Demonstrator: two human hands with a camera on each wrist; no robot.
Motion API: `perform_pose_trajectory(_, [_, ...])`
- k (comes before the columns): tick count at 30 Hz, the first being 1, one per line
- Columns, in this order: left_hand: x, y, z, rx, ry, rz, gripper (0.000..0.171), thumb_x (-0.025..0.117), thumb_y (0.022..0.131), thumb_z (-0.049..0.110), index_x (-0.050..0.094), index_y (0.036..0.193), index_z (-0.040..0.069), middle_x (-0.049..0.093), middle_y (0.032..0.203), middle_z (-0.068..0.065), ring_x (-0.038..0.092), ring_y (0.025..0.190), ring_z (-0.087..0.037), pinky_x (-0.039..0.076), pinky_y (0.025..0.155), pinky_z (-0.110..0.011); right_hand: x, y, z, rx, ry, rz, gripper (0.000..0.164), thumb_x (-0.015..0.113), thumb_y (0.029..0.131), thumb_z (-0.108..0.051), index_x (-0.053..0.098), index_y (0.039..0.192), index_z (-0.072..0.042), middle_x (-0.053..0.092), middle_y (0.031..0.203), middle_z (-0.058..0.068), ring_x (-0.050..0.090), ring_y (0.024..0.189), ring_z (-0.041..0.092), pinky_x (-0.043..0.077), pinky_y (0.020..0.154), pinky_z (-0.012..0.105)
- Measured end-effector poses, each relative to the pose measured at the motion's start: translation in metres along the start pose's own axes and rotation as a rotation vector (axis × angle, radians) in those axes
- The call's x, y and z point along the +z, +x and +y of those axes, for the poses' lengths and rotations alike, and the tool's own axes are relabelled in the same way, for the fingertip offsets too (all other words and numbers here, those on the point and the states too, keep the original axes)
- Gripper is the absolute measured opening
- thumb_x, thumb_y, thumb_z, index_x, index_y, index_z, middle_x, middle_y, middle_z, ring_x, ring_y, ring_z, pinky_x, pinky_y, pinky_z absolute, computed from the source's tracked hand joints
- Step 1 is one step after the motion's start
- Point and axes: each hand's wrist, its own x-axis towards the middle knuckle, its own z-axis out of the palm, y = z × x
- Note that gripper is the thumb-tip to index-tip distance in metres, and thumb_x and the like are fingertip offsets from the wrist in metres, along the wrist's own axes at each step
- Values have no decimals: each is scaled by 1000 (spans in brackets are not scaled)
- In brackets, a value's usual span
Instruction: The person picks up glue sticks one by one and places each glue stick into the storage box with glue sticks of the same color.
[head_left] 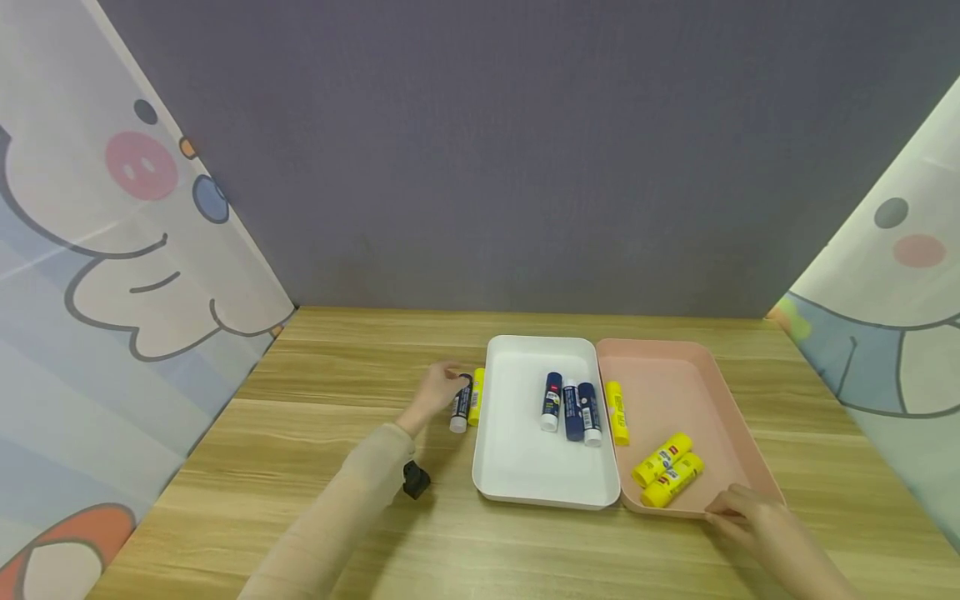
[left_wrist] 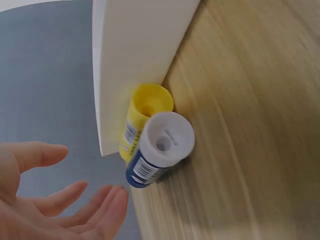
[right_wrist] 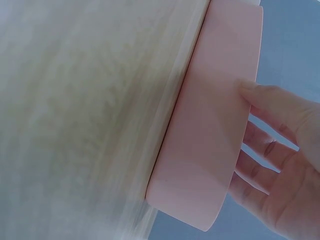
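My left hand (head_left: 438, 387) is just beside a navy glue stick (head_left: 461, 408) with a white end, fingers apart in the left wrist view and nothing between them. Against that stick lies a yellow glue stick (head_left: 476, 398), alongside the outer wall of the white tray (head_left: 510, 479). With thumb outside and fingers over the rim, my right hand (head_left: 753, 521) pinches the front wall of the pink tray (right_wrist: 210, 115). Three navy glue sticks (head_left: 572, 411) lie in the white tray. In the pink one are three yellow glue sticks (head_left: 672, 481), one of them along its left side.
Both trays stand side by side on a wood-grain table (head_left: 300, 467). A grey panel (head_left: 510, 167) rises behind it, and cartoon-print sheets (head_left: 90, 250) flank both sides. A small black device (head_left: 415, 480) is at my left wrist.
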Motion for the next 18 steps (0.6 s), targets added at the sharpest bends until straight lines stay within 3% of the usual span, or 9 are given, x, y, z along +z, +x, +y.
perform_pose_trajectory(6, [0, 3, -4, -53, 6, -32, 41, 53, 85, 9, 45, 122, -9, 54, 108, -24, 55, 91, -30, 49, 73, -37, 0, 0, 1, -13, 9, 6, 34, 76, 55, 4, 58, 65, -23, 45, 67, -23, 41, 60, -10, 34, 53, 6])
perform_pose_trajectory(10, [0, 6, -6, -78, 8, -63, 45, 53, 83, 7, 43, 124, -8, 58, 97, -21, 50, 62, -16, 43, 53, -23, 0, 0, 1, -1, -2, -6, 33, 76, 56, 3, 58, 65, -23, 45, 67, -24, 41, 60, -10, 34, 54, 5])
perform_pose_trajectory(12, [1, 7, -8, -91, 5, -71, 46, 54, 83, 7, 42, 124, -8, 58, 94, -19, 46, 58, -12, 41, 49, -20, -1, 0, 0, 1, -1, -11, 32, 76, 57, 3, 58, 65, -23, 45, 68, -24, 41, 60, -10, 35, 54, 5])
perform_pose_trajectory(14, [2, 8, -9, -102, 1, -80, 47, 55, 83, 7, 41, 125, -9, 58, 94, -20, 48, 58, -13, 45, 49, -21, -1, 1, 0, 1, 4, -13, 33, 75, 57, 4, 58, 65, -23, 45, 68, -24, 41, 60, -10, 35, 54, 5])
perform_pose_trajectory(18, [3, 10, -11, -137, -21, -83, 47, 56, 84, 8, 41, 125, -9, 55, 106, -24, 58, 77, -22, 52, 59, -28, -1, 1, 0, -1, 15, -17, 33, 75, 56, 5, 58, 65, -22, 45, 68, -23, 42, 60, -10, 35, 54, 5])
